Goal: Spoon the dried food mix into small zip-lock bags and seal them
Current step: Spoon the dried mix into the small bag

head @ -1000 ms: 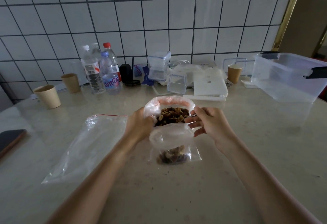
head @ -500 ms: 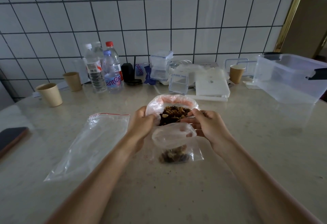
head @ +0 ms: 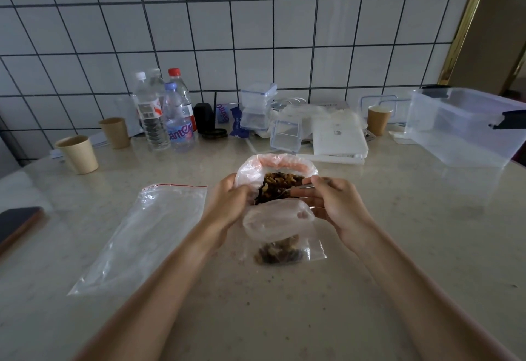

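A big clear bag [head: 250, 171] with a pink rolled-down rim stands open at the table's middle, full of brown dried food mix [head: 277, 187]. My left hand [head: 227, 204] grips its left edge. My right hand [head: 333, 204] pinches a metal spoon [head: 301, 187] whose bowl dips into the mix. Just in front stands a small zip-lock bag [head: 280, 224], mouth open, with some mix [head: 280, 254] at its bottom. An empty zip-lock bag [head: 148, 232] with a red seal line lies flat to the left.
Paper cups [head: 78, 154] and water bottles [head: 163, 115] stand at the back left, small clear boxes [head: 286, 134] and a white box [head: 338, 137] at the back middle, a large clear tub [head: 466, 127] at the right. A dark phone [head: 17, 222] lies at the left edge.
The spoon in my right hand has shifted a little left, deeper into the mix in the big bag. My left hand keeps its grip on the bag's edge.
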The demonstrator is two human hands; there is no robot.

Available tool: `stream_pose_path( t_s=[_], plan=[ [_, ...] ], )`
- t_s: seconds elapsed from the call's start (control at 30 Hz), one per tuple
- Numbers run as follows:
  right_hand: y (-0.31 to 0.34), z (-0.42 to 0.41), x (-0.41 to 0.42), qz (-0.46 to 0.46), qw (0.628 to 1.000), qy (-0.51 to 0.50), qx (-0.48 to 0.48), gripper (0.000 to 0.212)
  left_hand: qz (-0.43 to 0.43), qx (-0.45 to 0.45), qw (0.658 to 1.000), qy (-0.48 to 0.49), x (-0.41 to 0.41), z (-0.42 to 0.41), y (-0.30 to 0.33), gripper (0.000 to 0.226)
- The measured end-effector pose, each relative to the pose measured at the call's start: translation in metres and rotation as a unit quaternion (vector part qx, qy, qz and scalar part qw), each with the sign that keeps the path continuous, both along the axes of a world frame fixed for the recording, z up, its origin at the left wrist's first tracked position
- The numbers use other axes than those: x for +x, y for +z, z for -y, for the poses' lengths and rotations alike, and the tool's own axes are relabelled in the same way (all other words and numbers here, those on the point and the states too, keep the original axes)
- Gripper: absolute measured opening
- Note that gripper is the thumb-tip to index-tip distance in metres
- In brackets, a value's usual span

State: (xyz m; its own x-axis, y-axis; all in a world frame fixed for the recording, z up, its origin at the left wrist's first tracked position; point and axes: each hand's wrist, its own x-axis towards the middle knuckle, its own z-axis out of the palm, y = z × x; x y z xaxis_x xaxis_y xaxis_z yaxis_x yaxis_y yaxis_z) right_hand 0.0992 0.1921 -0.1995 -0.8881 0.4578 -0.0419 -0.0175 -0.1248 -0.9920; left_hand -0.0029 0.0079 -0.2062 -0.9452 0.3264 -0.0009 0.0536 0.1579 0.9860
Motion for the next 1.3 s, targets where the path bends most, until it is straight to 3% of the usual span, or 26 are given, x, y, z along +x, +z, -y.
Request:
stream_pose_path(
  t_s=[0.4, 0.7, 0.87, 1.03, 1.2, 1.3],
  plan=[
    [0.005, -0.001, 0.002, 0.002, 0.992, 0.009, -0.125, 0.030, 0.001, 0.028, 0.999, 0.020, -0.001, 0.003, 0.005, 0.024],
    [0.016, -0.011, 0.009, -0.044, 0.995, -0.005, -0.093, 0.031, -0.012, 0.028, 0.998, 0.053, -0.007, 0.008, 0.010, 0.030],
    [0.027, -0.014, 0.015, -0.084, 0.995, 0.005, -0.062, 0.034, -0.077, -0.012, 0.995, 0.066, -0.007, 0.018, 0.017, 0.036],
    [0.035, -0.016, 0.020, -0.113, 0.992, 0.019, -0.055, 0.037, -0.267, -0.132, 0.950, 0.096, 0.016, 0.032, 0.024, 0.006],
    [0.037, -0.016, 0.024, -0.115, 0.993, 0.022, -0.028, 0.038, -0.212, -0.231, 0.949, 0.017, 0.050, 0.047, 0.021, 0.032],
    [0.039, -0.015, 0.026, -0.114, 0.992, 0.046, 0.013, 0.040, -0.182, -0.240, 0.954, -0.010, 0.065, 0.049, 0.013, 0.025]
  ],
)
